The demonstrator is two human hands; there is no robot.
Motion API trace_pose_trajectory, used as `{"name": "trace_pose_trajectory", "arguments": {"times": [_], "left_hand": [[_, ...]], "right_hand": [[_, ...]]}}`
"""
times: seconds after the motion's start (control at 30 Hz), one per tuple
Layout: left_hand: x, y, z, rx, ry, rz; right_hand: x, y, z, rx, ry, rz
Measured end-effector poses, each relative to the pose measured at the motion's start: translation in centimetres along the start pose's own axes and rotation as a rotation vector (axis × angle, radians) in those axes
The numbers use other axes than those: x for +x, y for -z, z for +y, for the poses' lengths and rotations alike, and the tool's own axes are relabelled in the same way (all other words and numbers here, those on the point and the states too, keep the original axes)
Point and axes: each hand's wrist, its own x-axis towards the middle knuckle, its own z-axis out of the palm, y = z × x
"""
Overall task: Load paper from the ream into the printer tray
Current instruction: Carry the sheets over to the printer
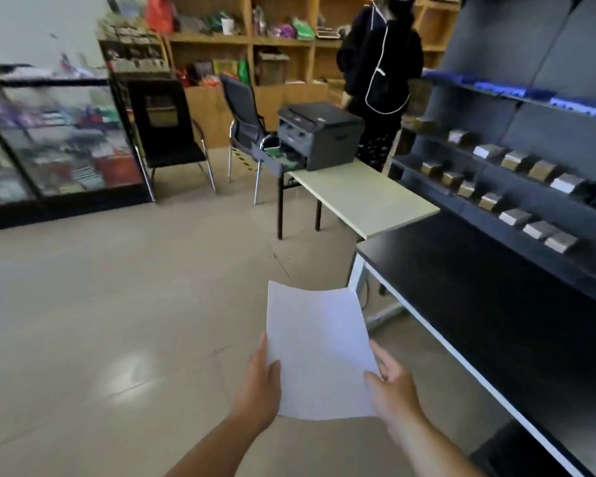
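Observation:
A thin stack of white paper (319, 349) is held low in front of me over the floor. My left hand (260, 387) grips its left edge and my right hand (394, 390) grips its right edge. A dark grey printer (324, 132) stands at the far end of a pale table (369, 197), well ahead of my hands. Its paper tray (276, 159) is pulled out toward the left, and green parts show inside it. No ream is in view.
A black table with a white frame (479, 297) runs along the right. Dark shelves (496, 173) with small boxes line the right wall. Two black chairs (172, 132) and a glass counter (49, 139) stand to the left. A person (379, 74) stands behind the printer. Tiled floor lies ahead.

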Motion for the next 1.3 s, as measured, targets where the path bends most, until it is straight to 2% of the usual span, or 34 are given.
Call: {"name": "trace_pose_trajectory", "arguments": {"times": [0.17, 0.33, 0.97, 1.2, 1.3], "left_hand": [[0.8, 4.9, 0.5, -0.06, -0.035, 0.102], [4.5, 6.1, -0.1, -0.087, -0.007, 0.151], [28.2, 3.2, 4.6, -0.073, 0.059, 0.353], [37.2, 4.6, 3.4, -0.061, 0.043, 0.354], [41.8, 6.0, 2.1, -0.079, 0.087, 0.355]], "right_hand": [[2.1, -4.9, -2.5, -0.063, 0.028, -0.115], [5.6, -7.8, -4.9, -0.088, 0.058, -0.187], [30.3, -11.8, -15.5, -0.064, 0.116, -0.332], [38.4, -15.8, -17.6, -0.133, 0.076, -0.363], [41.4, -18.7, -19.5, -0.147, 0.081, -0.351]]}}
